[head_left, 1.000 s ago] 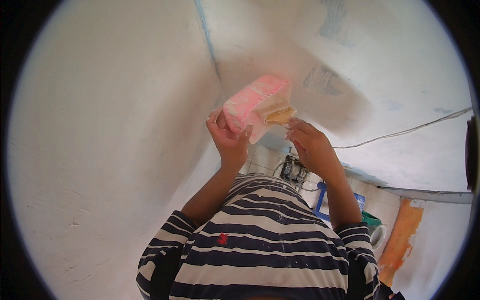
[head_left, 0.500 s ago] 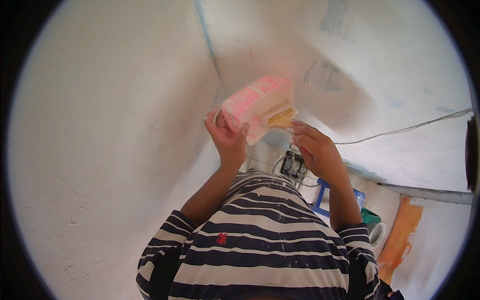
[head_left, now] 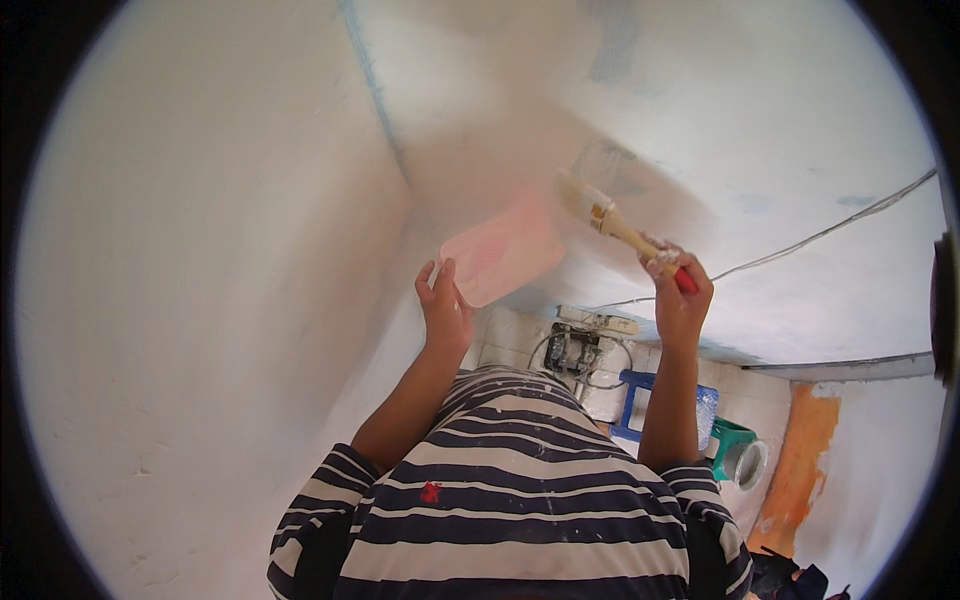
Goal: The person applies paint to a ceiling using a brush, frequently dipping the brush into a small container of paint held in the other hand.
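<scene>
The left hand (head_left: 445, 310) clamps its fingers on the pink container (head_left: 503, 252), held up before the wall (head_left: 790, 130), and the right hand's (head_left: 683, 295) fingers grip the brush (head_left: 622, 231), while this wall seems mostly coated, with bluish-grey patches (head_left: 612, 166) apparently left.

The head camera (a fisheye) looks down, close above the torso (head_left: 520, 500).

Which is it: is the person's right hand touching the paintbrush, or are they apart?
Touching. The head view shows the right hand closed around the paintbrush near its red end, bristles pointing away.
</scene>
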`<state>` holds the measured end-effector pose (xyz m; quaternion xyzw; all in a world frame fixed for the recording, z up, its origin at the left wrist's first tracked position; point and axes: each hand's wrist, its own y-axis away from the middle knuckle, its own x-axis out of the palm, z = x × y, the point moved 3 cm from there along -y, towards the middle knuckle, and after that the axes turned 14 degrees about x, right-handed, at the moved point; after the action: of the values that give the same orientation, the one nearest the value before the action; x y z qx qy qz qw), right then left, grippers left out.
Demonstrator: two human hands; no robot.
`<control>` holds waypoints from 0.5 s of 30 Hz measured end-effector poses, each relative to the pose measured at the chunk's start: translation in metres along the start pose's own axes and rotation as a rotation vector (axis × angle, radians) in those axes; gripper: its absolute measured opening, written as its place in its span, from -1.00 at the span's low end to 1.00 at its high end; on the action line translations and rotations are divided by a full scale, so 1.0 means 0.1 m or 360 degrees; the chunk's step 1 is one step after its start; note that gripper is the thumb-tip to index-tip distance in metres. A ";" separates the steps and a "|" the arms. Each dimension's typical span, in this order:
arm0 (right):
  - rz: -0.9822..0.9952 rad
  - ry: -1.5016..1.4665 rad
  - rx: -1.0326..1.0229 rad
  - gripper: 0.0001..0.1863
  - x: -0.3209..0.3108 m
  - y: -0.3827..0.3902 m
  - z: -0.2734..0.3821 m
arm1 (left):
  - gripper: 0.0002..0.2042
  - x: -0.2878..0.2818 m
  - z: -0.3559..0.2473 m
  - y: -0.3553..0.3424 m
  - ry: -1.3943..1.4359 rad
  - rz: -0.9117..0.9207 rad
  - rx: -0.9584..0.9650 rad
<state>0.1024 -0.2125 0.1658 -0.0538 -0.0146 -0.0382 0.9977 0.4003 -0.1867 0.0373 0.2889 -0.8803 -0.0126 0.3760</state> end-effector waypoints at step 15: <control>-0.0112 -0.0373 0.0033 -0.89 -0.46 -0.40 -0.23 | -0.29 -0.30 -0.03 0.10 -0.0236 -0.0010 -0.0017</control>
<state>0.0539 -0.2510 0.1453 -0.0471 -0.1336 -0.0663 0.9877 0.4136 -0.1619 0.0220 0.2879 -0.9048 -0.0397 0.3112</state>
